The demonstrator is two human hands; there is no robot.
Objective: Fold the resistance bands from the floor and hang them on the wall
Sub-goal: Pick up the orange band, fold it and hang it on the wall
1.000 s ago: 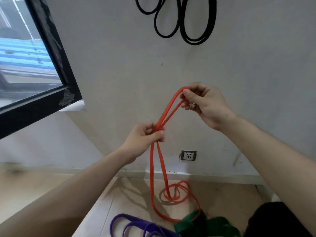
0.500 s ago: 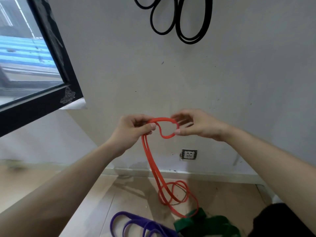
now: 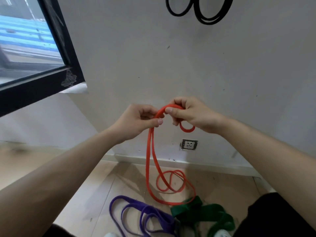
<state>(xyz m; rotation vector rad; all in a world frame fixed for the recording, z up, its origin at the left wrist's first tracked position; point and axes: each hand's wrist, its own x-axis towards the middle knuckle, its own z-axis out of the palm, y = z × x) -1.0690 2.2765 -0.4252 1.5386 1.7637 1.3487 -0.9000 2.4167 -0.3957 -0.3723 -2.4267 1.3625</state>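
Left hand pinches orange band, anchoring hanging strands; right hand, 3 o'clock of it, clamps small loop for fold; slack on floor.

Soft daylight enters through the window at upper left and lights the grey wall evenly and brightly. Faint shadows fall across the floor near its far edge. Wide-angle distortion stretches the forearms at the lower corners; fine detail looks slightly soft throughout.
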